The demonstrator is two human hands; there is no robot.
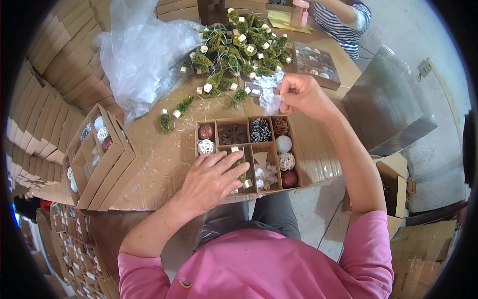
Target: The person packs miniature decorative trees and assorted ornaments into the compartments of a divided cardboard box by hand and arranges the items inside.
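Note:
A divided cardboard box [296,152] lies on the table before me. My left hand [213,177] rests over its front middle compartment, fingers spread on a small green tree ornament [243,175] with a pale block base. My right hand [301,96], beyond the box, pinches a thin white slip [273,105] beside a heap of white slips [269,83]. Other compartments hold a brown snowflake [232,133], a pinecone [260,129], a brown twig ball [281,126], a white ball [284,144], white woven balls [287,161], dark red glitter balls [289,179] and white pieces [266,174].
Green tree ornaments [229,50] with string loops are piled at the back, beside a clear plastic bag [142,55]. Filled boxes [107,164] stack at left; another filled box [316,65] lies back right. A large wrapped carton [388,107] stands right. A striped-sleeved person [343,25] sits across.

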